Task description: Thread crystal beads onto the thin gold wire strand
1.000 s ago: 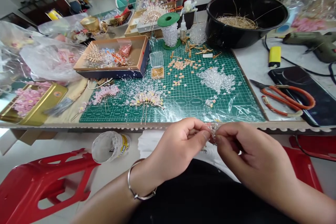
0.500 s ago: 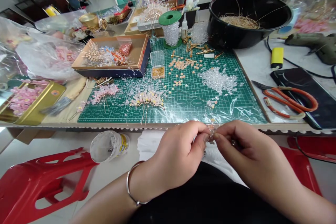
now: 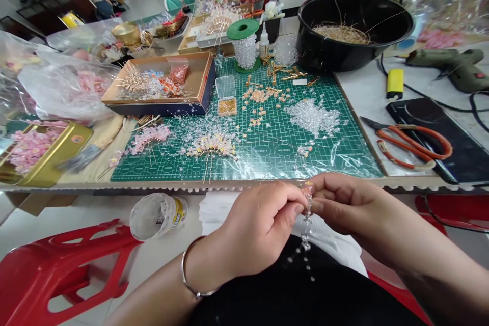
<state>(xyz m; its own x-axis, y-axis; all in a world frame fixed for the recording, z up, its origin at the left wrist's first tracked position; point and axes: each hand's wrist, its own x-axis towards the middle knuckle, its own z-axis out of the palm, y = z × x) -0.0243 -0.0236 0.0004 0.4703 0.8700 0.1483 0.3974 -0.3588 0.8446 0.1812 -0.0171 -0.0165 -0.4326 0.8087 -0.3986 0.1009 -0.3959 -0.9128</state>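
Note:
My left hand (image 3: pixel 263 229) pinches a small beaded spray (image 3: pixel 306 219) between thumb and forefinger, in front of the table edge. Clear beads on strands hang from it over my lap, with a peach flower bead at the top. My right hand (image 3: pixel 340 201) is closed on the same spray from the other side, its fingertips close to the left ones. On the green cutting mat (image 3: pixel 267 155) beyond lie a beaded hair comb (image 3: pixel 212 146), a pink floral piece (image 3: pixel 148 140), a pile of clear beads (image 3: pixel 313 116) and peach flower beads (image 3: pixel 263 94).
At the right lie orange-handled scissors (image 3: pixel 416 145), a dark phone (image 3: pixel 439 137) and a glue gun (image 3: pixel 445 63). A black basin (image 3: pixel 344 56) and a bead spool (image 3: pixel 244 46) stand behind. A box of ornaments (image 3: pixel 198 76) is at left; red stools (image 3: pixel 76 265) stand below the table.
The beaded spray now shows between my hands, its strands hanging down. My right hand has turned, its fingers reaching more toward the left. The view has shifted slightly.

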